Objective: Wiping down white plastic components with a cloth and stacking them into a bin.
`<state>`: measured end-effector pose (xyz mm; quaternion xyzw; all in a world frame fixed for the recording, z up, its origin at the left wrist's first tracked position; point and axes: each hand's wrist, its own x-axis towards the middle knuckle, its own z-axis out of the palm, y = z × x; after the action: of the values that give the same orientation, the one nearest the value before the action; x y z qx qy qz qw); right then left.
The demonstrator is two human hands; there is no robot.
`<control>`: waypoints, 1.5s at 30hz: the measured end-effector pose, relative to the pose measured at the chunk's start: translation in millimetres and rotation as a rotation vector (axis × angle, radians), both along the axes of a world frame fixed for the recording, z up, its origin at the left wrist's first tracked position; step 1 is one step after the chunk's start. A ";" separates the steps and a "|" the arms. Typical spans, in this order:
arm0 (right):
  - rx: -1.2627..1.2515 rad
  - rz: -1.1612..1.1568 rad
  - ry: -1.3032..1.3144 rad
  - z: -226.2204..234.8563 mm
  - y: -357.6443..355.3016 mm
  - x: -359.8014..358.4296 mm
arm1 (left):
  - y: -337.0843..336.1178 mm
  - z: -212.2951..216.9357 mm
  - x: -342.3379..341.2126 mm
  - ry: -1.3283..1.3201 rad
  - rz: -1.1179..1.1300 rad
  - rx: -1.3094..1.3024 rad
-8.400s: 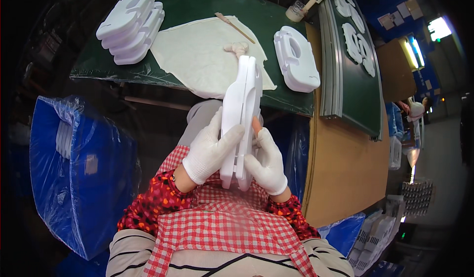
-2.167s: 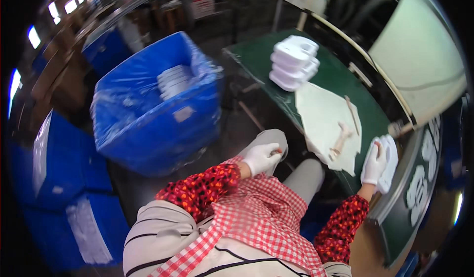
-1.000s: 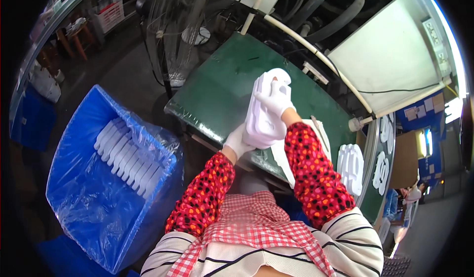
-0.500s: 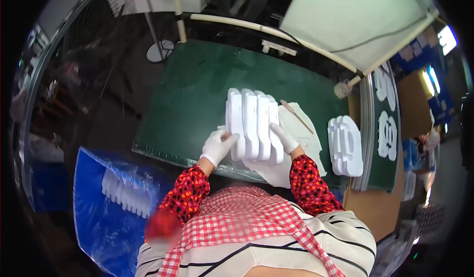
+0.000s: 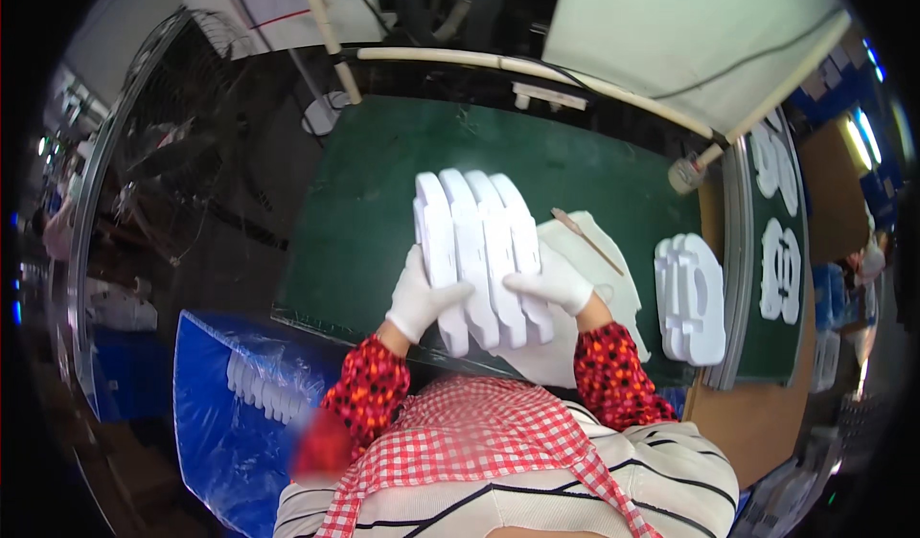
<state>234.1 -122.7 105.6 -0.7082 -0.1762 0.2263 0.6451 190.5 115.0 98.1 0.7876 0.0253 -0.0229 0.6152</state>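
A row of several white moulded plastic pieces (image 5: 467, 236), long and curved and standing side by side, is squeezed between my two white-gloved hands over the table. My left hand (image 5: 419, 298) presses on the left end of the row, its thumb across the near faces. The right end is gripped by my right hand (image 5: 561, 284), thumb reaching over the front. My fingers behind the pieces are hidden. Under and beside my right hand, a white cloth (image 5: 609, 294) lies on the green table (image 5: 374, 169), with a thin brownish tool (image 5: 589, 241) on it.
A second group of white pieces (image 5: 707, 346) stands at the table's right. Beyond a metal rail (image 5: 740, 279), more white pieces (image 5: 781, 270) lie on a green surface. At lower left, a plastic-lined blue bin (image 5: 196, 394) holds a row of similar pieces (image 5: 259, 385).
The held row has come nearer to me and fans out slightly, its tops leaning left. My thumbs have moved further across the pieces' near faces. The whole view has shifted a little.
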 end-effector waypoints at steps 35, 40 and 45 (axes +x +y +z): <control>0.065 0.853 -0.898 -15.1 497.3 -388.3 | 345.6 57.8 -555.2 -0.525 1.011 0.955; -0.175 0.761 0.399 -28.6 529.7 -431.6 | 373.7 -12.1 -578.4 -0.232 1.086 0.846; 0.066 0.700 1.382 -147.6 552.7 -476.9 | 456.7 -67.2 -577.7 0.378 0.745 0.633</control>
<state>-242.7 430.0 -41.9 -0.2898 0.0463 0.8021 0.5201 -387.2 571.7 30.9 0.8548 0.4198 0.0645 0.2981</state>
